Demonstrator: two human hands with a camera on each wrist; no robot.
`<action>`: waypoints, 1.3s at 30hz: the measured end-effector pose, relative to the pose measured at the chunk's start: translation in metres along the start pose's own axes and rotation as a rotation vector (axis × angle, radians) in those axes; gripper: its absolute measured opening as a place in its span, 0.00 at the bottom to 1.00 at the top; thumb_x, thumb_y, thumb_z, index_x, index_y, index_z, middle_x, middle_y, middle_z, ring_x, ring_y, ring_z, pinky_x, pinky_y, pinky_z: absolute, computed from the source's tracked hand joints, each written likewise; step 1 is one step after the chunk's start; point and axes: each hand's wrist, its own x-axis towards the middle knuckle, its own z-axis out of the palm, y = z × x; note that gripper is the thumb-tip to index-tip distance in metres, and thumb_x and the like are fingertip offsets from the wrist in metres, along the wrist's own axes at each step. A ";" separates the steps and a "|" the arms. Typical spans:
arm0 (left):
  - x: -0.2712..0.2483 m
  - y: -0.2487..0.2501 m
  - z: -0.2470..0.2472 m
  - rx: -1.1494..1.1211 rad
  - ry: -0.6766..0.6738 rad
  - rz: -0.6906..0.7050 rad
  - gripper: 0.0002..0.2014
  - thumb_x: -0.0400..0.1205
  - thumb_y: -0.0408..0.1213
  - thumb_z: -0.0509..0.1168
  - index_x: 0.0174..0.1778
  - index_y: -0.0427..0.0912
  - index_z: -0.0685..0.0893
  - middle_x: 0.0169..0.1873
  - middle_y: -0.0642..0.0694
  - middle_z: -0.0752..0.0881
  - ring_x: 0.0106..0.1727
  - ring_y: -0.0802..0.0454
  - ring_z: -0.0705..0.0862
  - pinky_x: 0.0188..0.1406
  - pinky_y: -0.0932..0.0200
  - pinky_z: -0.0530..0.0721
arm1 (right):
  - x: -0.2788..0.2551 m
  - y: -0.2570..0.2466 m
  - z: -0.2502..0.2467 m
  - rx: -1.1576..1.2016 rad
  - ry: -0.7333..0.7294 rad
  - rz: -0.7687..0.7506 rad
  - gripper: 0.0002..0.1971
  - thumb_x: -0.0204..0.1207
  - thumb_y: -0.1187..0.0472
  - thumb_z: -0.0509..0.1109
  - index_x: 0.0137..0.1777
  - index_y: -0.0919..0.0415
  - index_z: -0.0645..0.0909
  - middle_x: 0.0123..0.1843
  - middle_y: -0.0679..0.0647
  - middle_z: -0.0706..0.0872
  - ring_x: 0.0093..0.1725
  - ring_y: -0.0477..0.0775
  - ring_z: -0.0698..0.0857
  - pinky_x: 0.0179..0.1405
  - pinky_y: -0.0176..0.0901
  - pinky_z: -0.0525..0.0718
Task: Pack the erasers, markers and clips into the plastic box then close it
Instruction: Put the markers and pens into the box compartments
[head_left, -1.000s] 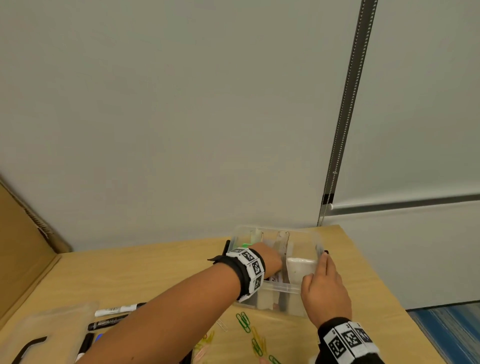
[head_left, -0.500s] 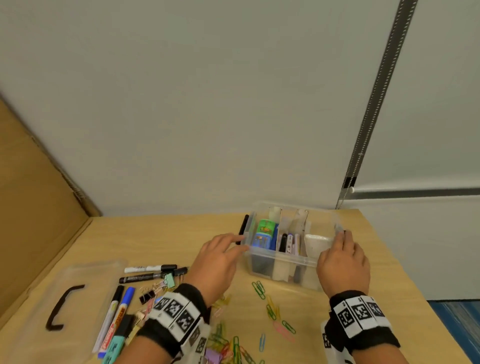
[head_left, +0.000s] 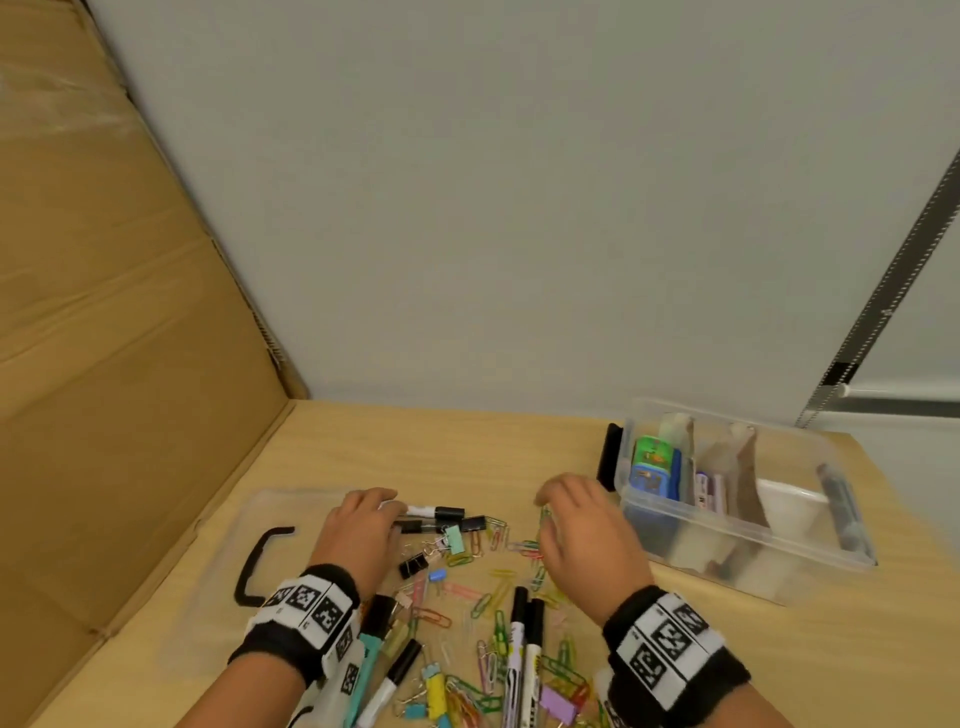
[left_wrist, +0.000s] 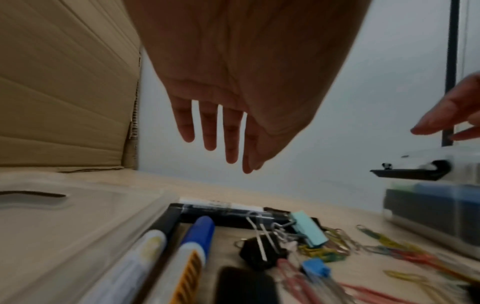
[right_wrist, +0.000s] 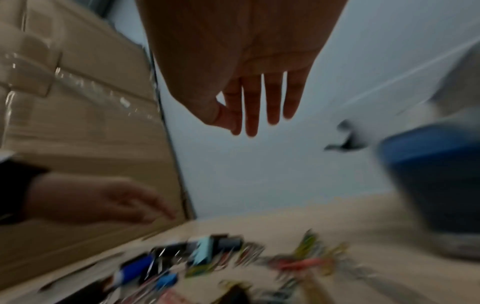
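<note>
- The wooden surface (head_left: 363, 447) runs out of the head view at its near edge, so the markers (head_left: 524, 654) and coloured clips (head_left: 488, 603) lying there are cut off; a cardboard sheet (head_left: 104, 312) stands along its left edge.
- The clear plastic box (head_left: 737, 525) sits open near the far right corner; its contents blur together, though a green and blue eraser (head_left: 652, 465) shows at its left end. In the right wrist view the box is only a blue smear.
- The clear lid (head_left: 218, 582) with its black handle lies flat by the left edge, partly under the left forearm.
- The left hand (head_left: 358, 530) hovers with fingers straight and loose, holding nothing; two markers (left_wrist: 223, 207) lie just under its fingertips, beside the lid.
- The right hand (head_left: 582, 535) hangs over the scattered clips, left of the box; its grip is relaxed, thumb near the forefinger, and nothing shows between them.
- A mint binder clip (head_left: 455, 539) lies between the two hands.
</note>
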 end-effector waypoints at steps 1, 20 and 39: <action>0.010 -0.004 0.002 0.020 -0.014 0.009 0.19 0.85 0.41 0.55 0.73 0.55 0.73 0.75 0.55 0.71 0.75 0.51 0.65 0.74 0.51 0.68 | 0.010 -0.009 0.011 0.015 -0.068 -0.033 0.12 0.78 0.59 0.58 0.58 0.53 0.79 0.57 0.47 0.80 0.60 0.49 0.77 0.58 0.41 0.78; 0.094 -0.027 0.011 0.160 -0.342 0.078 0.09 0.83 0.39 0.61 0.55 0.49 0.83 0.56 0.48 0.84 0.55 0.46 0.83 0.57 0.53 0.79 | 0.087 -0.076 0.126 -0.226 -0.515 -0.043 0.17 0.77 0.66 0.63 0.66 0.61 0.75 0.64 0.60 0.75 0.64 0.63 0.72 0.60 0.55 0.73; 0.019 0.006 -0.020 -0.475 -0.030 0.152 0.10 0.83 0.39 0.62 0.56 0.59 0.76 0.52 0.63 0.81 0.48 0.63 0.83 0.47 0.61 0.83 | -0.019 0.071 -0.074 0.244 0.329 0.563 0.16 0.83 0.61 0.55 0.71 0.55 0.65 0.50 0.57 0.84 0.36 0.49 0.81 0.27 0.36 0.71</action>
